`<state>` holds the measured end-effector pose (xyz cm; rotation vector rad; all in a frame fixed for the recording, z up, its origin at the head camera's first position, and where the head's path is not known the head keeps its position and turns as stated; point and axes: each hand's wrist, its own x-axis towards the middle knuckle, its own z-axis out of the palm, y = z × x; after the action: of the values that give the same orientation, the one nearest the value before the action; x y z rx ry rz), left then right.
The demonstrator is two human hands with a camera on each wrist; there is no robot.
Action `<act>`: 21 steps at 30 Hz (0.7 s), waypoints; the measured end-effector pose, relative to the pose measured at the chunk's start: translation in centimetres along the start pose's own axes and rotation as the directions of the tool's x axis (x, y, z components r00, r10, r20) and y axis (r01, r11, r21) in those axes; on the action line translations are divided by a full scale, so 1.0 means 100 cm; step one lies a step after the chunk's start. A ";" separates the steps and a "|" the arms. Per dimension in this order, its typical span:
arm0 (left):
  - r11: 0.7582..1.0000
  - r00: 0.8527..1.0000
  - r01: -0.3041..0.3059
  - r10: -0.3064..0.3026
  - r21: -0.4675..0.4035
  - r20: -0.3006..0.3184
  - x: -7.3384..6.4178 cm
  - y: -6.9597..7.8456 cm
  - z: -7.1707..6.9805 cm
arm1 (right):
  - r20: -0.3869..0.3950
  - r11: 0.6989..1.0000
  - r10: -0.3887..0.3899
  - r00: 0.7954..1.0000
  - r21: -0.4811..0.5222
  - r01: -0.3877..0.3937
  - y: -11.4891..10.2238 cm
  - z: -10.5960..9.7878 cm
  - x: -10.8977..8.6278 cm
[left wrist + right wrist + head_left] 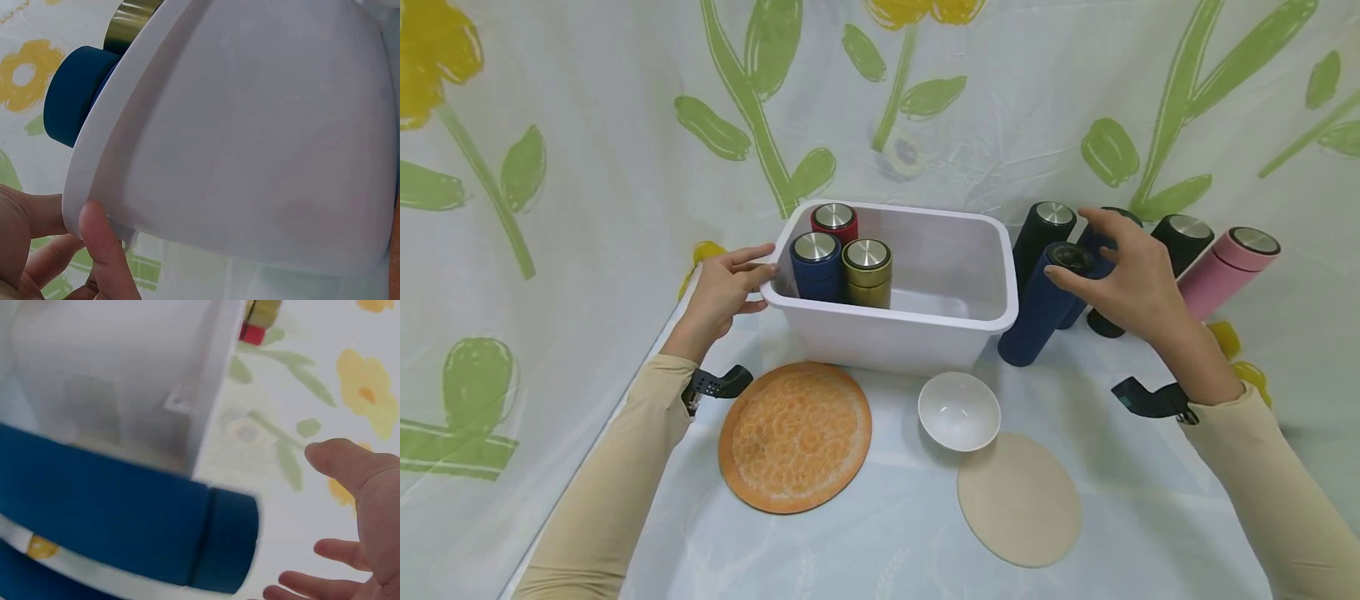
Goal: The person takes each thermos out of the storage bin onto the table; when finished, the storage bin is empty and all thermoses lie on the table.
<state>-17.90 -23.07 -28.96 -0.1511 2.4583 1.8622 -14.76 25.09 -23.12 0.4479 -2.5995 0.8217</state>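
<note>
When looked at from the left, first a bare left hand (724, 287), thumb on one side and fingers on the other, in a light pinch at the near left corner of a white, box-shaped plastic tub (887, 342). Below that, a flat, round, orange mat (795, 437). Inside the tub, at its left end, three round, silver-topped bottles: a blue bottle (817, 279), a red bottle (835, 223) behind it, and a shiny gold bottle (868, 273) to the right.

Next, in front of the tub, a small, round, shiny white bowl (958, 412), then a flat, round, tan disc (1019, 504).

Just past the tub's right end, a tall, round, dark blue bottle (1037, 308) with a dark top, and behind it a silver-topped black bottle (1041, 237). Touching the tub or not: hard to tell. Long way of the dark blue bottle: up and down, slanting right in the head view, with its top towards a bare right hand (1131, 271). Much nearer to that hand than to the left one. Right thumb and fingers spread wide, holding nothing, with a gap to the bottle in the right wrist view.

Partly behind the right hand, a second dark blue bottle (1093, 248); then another black bottle (1183, 242) and, last, a pink bottle (1228, 271).
</note>
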 end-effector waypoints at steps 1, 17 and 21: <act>1.000 1.000 0.000 0.000 0.001 0.000 0.000 0.000 0.000 | -0.015 1.000 -0.019 1.000 0.005 0.019 -0.004 -0.001 0.000; 1.000 1.000 0.001 -0.001 -0.004 0.015 -0.003 0.002 0.001 | 0.011 0.970 -0.217 0.976 0.116 0.214 -0.059 0.032 0.015; 1.000 1.000 -0.003 0.003 -0.006 0.019 -0.003 0.003 0.000 | 0.039 0.962 -0.231 0.972 0.161 0.222 -0.067 0.045 0.021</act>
<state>-17.63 -22.94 -28.65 -0.1296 2.4417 1.8640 -15.07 16.83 -22.39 0.8088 -2.4835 0.9468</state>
